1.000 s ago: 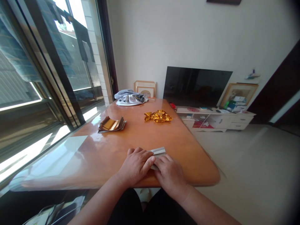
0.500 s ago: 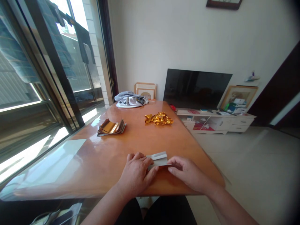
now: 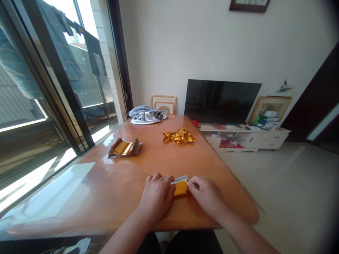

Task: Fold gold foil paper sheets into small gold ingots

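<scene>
A small sheet of gold foil paper (image 3: 181,189) lies partly folded near the front edge of the table, its gold side showing and a pale grey strip along its far edge. My left hand (image 3: 158,192) covers its left end, fingers curled over it and thumb on the near side. At the right end, my right hand (image 3: 205,193) pinches the folded edge between thumb and fingertips. Farther off sits a heap of shiny gold folded pieces (image 3: 180,136). To the left is a stack of curled gold foil sheets (image 3: 124,147).
The glossy wooden table (image 3: 148,165) has a rounded right corner. Bundled grey cloth (image 3: 147,115) lies at its far end. Beyond stand a television (image 3: 222,102) and a low white cabinet (image 3: 270,138). A sliding glass door (image 3: 60,77) runs along the left.
The paper's near part has been folded over away from me, so gold now shows where grey did. My right hand has moved slightly left and closed on the fold.
</scene>
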Tool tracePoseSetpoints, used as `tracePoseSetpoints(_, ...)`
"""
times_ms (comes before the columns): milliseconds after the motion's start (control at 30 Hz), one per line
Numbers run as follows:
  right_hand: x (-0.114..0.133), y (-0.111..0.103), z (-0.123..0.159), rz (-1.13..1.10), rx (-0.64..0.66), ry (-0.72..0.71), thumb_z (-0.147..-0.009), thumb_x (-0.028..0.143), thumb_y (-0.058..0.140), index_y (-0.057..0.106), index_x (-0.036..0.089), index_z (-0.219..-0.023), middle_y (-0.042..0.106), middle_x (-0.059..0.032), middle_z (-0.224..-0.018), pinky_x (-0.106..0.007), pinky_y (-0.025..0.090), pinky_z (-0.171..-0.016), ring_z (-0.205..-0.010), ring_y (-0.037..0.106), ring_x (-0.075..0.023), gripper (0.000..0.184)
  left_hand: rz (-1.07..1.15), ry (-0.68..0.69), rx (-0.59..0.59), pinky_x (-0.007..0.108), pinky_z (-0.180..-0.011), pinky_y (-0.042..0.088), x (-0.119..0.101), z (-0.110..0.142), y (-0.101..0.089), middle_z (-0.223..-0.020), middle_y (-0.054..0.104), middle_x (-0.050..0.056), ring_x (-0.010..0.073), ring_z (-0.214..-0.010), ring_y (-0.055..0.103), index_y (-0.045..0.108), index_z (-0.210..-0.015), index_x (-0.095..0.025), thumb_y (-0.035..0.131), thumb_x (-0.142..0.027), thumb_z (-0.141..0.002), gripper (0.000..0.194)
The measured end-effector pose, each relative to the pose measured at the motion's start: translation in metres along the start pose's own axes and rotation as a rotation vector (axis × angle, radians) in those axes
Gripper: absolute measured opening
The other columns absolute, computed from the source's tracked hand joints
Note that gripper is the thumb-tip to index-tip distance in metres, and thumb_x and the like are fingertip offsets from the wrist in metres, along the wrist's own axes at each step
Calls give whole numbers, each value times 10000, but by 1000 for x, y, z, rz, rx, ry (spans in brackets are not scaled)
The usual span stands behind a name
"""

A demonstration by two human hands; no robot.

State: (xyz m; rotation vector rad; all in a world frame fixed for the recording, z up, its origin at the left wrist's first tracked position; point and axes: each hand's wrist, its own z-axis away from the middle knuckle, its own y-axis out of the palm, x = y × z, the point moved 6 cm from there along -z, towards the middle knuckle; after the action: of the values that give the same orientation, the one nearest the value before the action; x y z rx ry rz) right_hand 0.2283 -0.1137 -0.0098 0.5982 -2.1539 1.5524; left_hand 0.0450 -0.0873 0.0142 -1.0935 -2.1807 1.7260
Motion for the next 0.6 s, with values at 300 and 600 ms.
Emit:
tracePoseSetpoints(300,6,5,-1,195,-58,-43,-915,239,553,581,223,-705,659,-5,-748,-270,313,-603,-699,592,-158,212,-54,14,11,385,-792,356,2,-10,5,-902,706,56,249,-912,563,670,-925,-255,453,-315,-992,234)
tracePoseSetpoints(600,-4,1,-5,-83,-139,-103,-931,179,459,631,222,-1064,702,-65,-1013,-341,502,-853,-954,647,-214,222,-84,-6,8,410,-802,344,2,-8,9,-909,690,60,258,-925,554,654,-909,-249,444,-327,-997,241)
